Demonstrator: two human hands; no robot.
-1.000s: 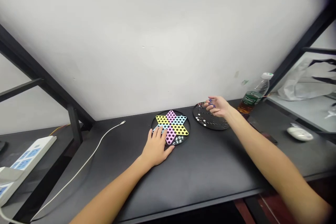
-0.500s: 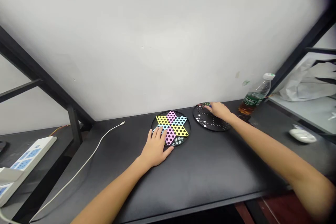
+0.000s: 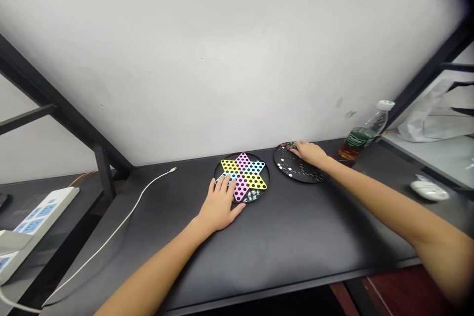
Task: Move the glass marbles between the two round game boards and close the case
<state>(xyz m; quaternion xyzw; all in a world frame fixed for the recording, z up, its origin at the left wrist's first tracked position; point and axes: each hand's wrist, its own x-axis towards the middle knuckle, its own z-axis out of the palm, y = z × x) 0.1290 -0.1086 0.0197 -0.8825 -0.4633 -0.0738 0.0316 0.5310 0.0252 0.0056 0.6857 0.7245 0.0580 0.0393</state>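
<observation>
A round black board with a pink, yellow and blue star full of holes [image 3: 253, 181] lies near the middle of the black table. My left hand [image 3: 219, 205] rests on its lower left edge, fingers spread, holding nothing. Glassy pieces sit in the board's lower rim. To the right lies a round black tray [image 3: 299, 173] with white pieces along its left side and coloured pieces at its back edge. Over that back edge is my right hand [image 3: 310, 153], its fingers bent down and pressed together among the coloured pieces; what they hold, if anything, is too small to tell.
A bottle with a green label [image 3: 358, 142] stands right of the tray, with a white mouse [image 3: 429, 190] farther right. A white cable [image 3: 129, 215] and a power strip [image 3: 37, 224] lie at the left. The wall rises behind.
The view has shifted slightly. My right hand has moved a little at the tray's back edge, uncovering more coloured pieces. My left hand has stayed on the star board.
</observation>
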